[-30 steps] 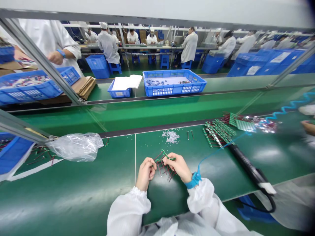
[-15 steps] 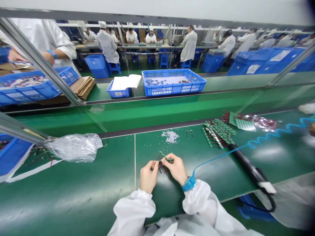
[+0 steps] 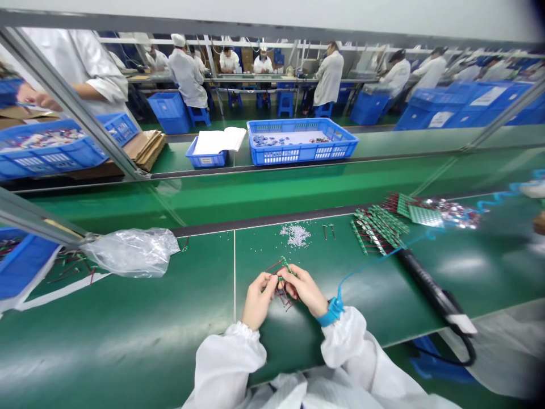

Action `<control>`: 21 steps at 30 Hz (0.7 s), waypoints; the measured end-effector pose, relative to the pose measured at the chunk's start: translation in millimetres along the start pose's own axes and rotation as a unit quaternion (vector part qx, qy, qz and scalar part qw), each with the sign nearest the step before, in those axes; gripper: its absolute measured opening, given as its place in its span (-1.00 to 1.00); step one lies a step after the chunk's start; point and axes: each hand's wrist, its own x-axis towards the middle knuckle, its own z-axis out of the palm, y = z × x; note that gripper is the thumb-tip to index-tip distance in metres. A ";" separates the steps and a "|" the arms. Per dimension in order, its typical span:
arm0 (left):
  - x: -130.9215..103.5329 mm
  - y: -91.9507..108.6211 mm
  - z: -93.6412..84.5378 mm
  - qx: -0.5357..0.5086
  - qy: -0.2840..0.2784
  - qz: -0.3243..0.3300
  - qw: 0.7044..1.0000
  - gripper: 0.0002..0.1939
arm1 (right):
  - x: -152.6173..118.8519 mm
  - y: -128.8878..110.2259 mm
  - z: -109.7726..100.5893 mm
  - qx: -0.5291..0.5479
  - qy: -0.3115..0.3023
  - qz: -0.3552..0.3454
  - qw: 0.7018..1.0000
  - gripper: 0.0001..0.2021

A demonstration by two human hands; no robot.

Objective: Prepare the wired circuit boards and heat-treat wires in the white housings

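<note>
Both hands meet over the green bench, fingers pinched on a narrow green circuit board strip (image 3: 285, 263) with dark red wires hanging from it. My left hand (image 3: 258, 298) grips its near-left end between thumb and forefinger. Fingers of my right hand (image 3: 307, 291) close on the strip from the right, hiding much of it. A blue wrist strap (image 3: 332, 312) circles my right wrist. Just beyond the hands lies a scattered heap of tiny pale parts (image 3: 294, 235), with two small wired pieces (image 3: 328, 232) to its right.
More green board strips (image 3: 378, 227) are piled at the right, beside a black rod-shaped tool (image 3: 426, 284). The strap's blue cord (image 3: 370, 264) runs across the bench. A clear plastic bag (image 3: 131, 253) lies left. A blue tray (image 3: 304, 153) stands on the far ledge; co-workers sit beyond.
My hands have drawn closer together around the strip, and the right fingers have curled further under it. The blue cord has swung. The co-worker's hands at the far left have shifted.
</note>
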 end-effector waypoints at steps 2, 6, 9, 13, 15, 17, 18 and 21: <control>0.1 -0.7 -0.4 0.006 0.009 0.006 1.000 -0.66 | 0.1 1.0 -1.5 0.001 -0.020 0.001 1.000 -0.67; -1.5 -0.1 -1.4 0.091 0.067 0.052 0.992 -0.66 | -1.4 5.8 -2.0 -0.067 -0.013 -0.032 0.997 -0.78; -4.3 0.0 0.3 0.188 0.091 0.083 0.974 -0.71 | -3.6 8.1 0.4 -0.137 0.043 -0.068 0.987 -0.83; -7.2 -2.9 4.6 0.255 0.139 0.101 0.952 -0.73 | -6.8 6.7 6.3 -0.242 0.127 -0.097 0.957 -0.86; -6.7 -3.9 5.4 0.230 0.141 0.095 0.958 -0.72 | -7.2 4.8 7.6 -0.248 0.142 -0.103 0.953 -0.86; -4.6 -4.0 4.6 0.134 0.117 0.053 0.983 -0.71 | -6.3 2.8 6.7 -0.188 0.105 -0.092 0.972 -0.86; -3.1 -3.7 3.8 0.075 0.100 0.024 0.992 -0.70 | -5.6 1.9 5.4 -0.147 0.075 -0.080 0.983 -0.85; 0.9 -1.6 1.6 -0.046 0.043 -0.049 0.997 -0.64 | -3.6 0.2 0.0 -0.064 0.009 -0.041 0.997 -0.81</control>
